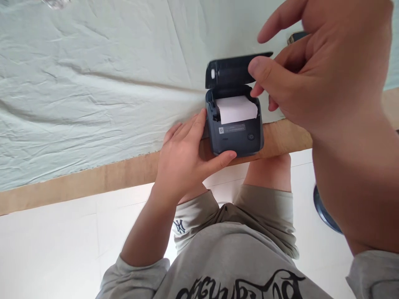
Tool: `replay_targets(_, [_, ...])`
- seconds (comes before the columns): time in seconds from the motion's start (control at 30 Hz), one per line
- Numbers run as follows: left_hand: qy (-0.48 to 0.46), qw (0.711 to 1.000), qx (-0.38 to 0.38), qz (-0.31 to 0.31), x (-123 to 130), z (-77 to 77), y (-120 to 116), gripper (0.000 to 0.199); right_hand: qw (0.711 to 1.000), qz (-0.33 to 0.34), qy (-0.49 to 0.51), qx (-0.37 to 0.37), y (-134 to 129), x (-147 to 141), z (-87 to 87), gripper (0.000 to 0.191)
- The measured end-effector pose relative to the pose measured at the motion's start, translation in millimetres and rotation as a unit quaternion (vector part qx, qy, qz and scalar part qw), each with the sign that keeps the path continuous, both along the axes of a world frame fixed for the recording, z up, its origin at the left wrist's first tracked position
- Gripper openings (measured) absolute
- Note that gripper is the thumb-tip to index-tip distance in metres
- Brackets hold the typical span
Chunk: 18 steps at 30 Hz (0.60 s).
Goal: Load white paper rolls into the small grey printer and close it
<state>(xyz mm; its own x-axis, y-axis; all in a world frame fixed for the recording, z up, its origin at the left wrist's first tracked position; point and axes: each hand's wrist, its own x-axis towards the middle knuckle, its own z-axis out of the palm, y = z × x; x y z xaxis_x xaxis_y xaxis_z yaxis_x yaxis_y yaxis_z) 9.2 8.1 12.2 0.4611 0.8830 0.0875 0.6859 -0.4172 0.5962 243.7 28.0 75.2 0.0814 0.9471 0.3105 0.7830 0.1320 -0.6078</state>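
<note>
A small dark portable printer (238, 139) sits at the wooden edge of the table with its lid (232, 70) raised. Inside its compartment lies a roll of white paper (237, 109), the loose end hanging over the front lip. My left hand (187, 151) steadies the printer, fingers along its left side and thumb across its near edge. Over the lid's right end is my right hand (299, 70), thumb on the lid and index finger stretched away; some of its other fingers are hidden behind. A power button and a label show on the printer's top face.
Pale green wrinkled cloth (109, 83) covers the table up to a bare wooden edge (124, 174). Partly behind my right hand lies a dark object (296, 37). Something clear and shiny (56, 3) is cut off at the top left. A dark round base (326, 211) stands on the floor.
</note>
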Motion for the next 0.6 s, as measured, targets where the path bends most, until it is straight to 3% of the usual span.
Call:
replay_targets(0.1, [0.0, 1.0, 0.001, 0.005, 0, 0.3, -1, 0.09, 0.998, 0.012, -0.062, 0.017, 4, -1, -7.0, 0.03])
replay_targets(0.23, [-0.004, 1.0, 0.015, 0.009, -2, -1.4, -2, 0.092, 0.975, 0.104, -0.186, -0.063, 24, 7, -12.0, 0.01])
replay_targets(0.37, [-0.005, 1.0, 0.015, 0.003, -2, -2.0, -1, 0.091, 0.916, 0.206, -0.326, -0.107, 55, 15, -14.9, 0.037])
replay_targets(0.47, [-0.002, 1.0, 0.017, 0.003, -3, -1.5, 0, 0.094, 0.9, 0.233, -0.349, -0.117, 68, 13, -11.5, 0.048])
replay_targets(0.53, [0.001, 1.0, 0.012, 0.003, -3, -1.0, 0, 0.095, 0.902, 0.228, -0.34, -0.14, 65, 11, -4.4, 0.045])
replay_targets(0.6, [0.002, 1.0, 0.003, -0.001, -4, -0.7, 0, 0.094, 0.949, 0.167, -0.234, -0.132, 52, 14, 3.4, 0.044])
